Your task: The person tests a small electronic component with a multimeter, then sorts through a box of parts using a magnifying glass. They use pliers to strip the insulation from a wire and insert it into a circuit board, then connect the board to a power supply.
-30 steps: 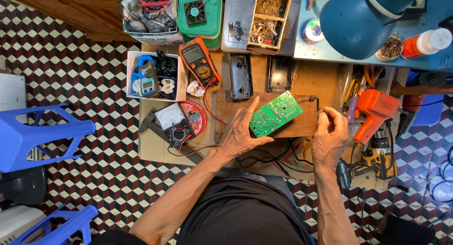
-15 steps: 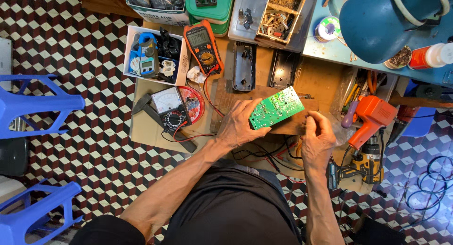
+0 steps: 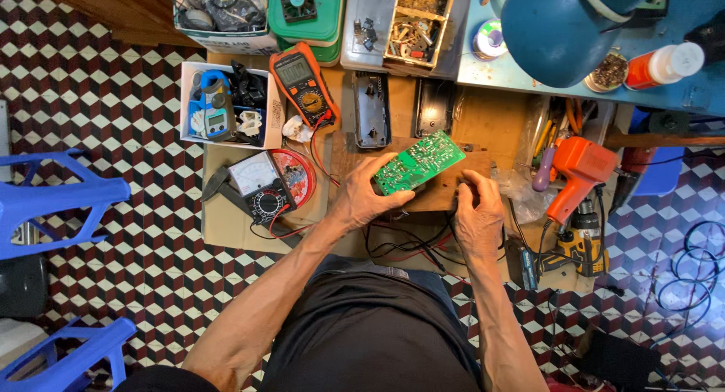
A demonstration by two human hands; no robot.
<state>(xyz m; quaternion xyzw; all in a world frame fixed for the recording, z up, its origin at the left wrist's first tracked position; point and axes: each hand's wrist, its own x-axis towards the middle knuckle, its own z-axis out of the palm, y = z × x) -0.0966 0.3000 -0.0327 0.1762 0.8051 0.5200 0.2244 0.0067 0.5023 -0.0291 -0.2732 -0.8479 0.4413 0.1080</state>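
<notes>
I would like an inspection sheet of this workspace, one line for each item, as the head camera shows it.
Surface: low wooden bench with cardboard at its left, crowded.
Job's things: green circuit board, tilted over a wooden block.
Clutter: orange multimeter, analog meter, white box with a blue clamp meter, orange tool, yellow drill, parts trays, blue lamp shade.
Hands: left hand grips the board's near end; right hand rests by the block, contents not visible.
Cables: red and black leads below the block.
Surroundings: chequered tile floor, blue plastic stools.
</notes>
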